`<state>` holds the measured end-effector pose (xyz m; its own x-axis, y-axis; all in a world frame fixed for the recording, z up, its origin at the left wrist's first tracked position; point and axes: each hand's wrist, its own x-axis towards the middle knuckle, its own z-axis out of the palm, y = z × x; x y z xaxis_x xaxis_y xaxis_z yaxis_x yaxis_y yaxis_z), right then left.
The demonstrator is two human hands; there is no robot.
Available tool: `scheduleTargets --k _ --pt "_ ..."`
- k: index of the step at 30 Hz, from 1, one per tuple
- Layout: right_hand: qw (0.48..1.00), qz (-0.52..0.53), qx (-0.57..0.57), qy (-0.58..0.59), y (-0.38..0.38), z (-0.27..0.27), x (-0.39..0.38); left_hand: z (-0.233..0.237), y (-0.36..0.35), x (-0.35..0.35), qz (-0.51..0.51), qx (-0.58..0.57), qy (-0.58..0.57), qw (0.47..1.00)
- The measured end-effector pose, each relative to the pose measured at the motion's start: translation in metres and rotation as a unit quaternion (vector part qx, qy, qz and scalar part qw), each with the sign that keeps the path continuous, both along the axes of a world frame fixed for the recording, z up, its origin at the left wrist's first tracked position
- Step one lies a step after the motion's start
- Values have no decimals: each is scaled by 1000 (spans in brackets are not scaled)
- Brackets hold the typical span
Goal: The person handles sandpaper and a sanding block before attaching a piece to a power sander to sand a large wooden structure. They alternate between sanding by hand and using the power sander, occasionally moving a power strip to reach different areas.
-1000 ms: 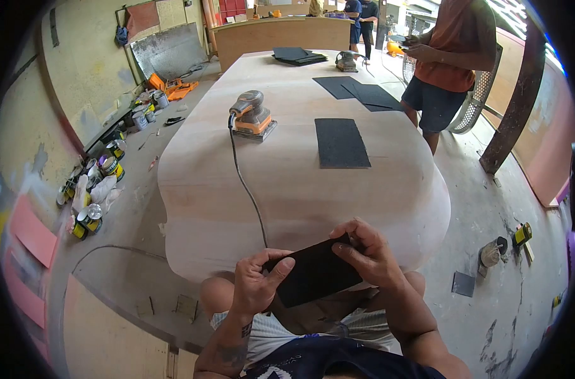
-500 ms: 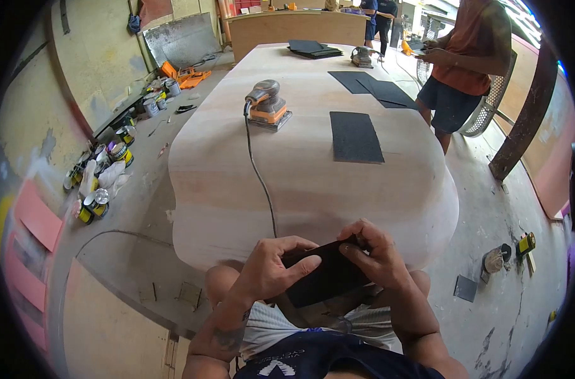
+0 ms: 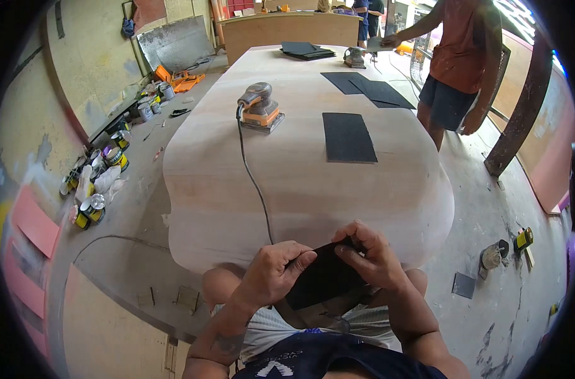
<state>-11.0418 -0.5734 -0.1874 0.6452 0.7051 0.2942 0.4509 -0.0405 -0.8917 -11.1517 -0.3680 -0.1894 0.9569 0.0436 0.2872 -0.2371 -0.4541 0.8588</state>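
Note:
Both my hands grip a black sandpaper sheet (image 3: 325,278) above my lap, at the near edge of the pale panel. My left hand (image 3: 275,271) pinches its upper left corner between thumb and fingers. At the upper right, my right hand (image 3: 368,256) is closed on the same sheet, fingers curled over the edge. The sheet bows slightly between them. On the panel ahead, an orange and grey electric sander (image 3: 260,108) stands with its cord running toward me. To its right lies a flat sandpaper sheet (image 3: 349,138).
More sandpaper sheets (image 3: 382,93) overlap farther along the panel (image 3: 237,208), with a stack (image 3: 306,50) and second sander (image 3: 354,57) at the far end. A person in an orange top (image 3: 461,57) stands at the right. Paint cans (image 3: 115,158) line the left wall.
My left hand has shifted its hold on the sandpaper, which now bends more. The person at the right has reached one arm toward the far sander and lowered the other.

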Motion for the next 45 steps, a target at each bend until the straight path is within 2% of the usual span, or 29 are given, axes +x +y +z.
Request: scheduleTargets --k 6,7,9,12,15,18,24,30,34,37,43,45 --pt "998 3 -50 45 0 8 1 -12 -3 3 33 35 -41 998" --pt "990 19 27 134 0 5 3 -16 -3 3 57 11 -48 997" --pt "934 55 181 303 2 -15 10 -25 1 3 104 -37 -62 992" --pt "909 127 206 340 1 -43 12 -30 10 7 181 -68 -93 977" --pt "947 68 128 286 16 -42 -16 -30 2 12 213 -73 -104 969" --pt "957 16 83 279 17 -52 -12 -34 -2 17 237 -76 -147 957" --pt "970 -19 74 232 21 -32 -22 -51 6 16 250 -78 -169 950" --pt "967 14 68 246 21 -48 -18 -52 2 12 272 -80 -168 944" --pt "971 12 -78 227 18 -42 -21 -45 1 14 289 -60 -183 938" --pt "993 -19 -75 90 20 -45 -21 -47 1 16 302 -57 -197 931" --pt "987 -18 -27 155 20 -38 -25 -48 2 14 302 -24 -217 928" --pt "990 -24 -32 133 19 -44 -18 -47 2 14 297 -26 -220 929"
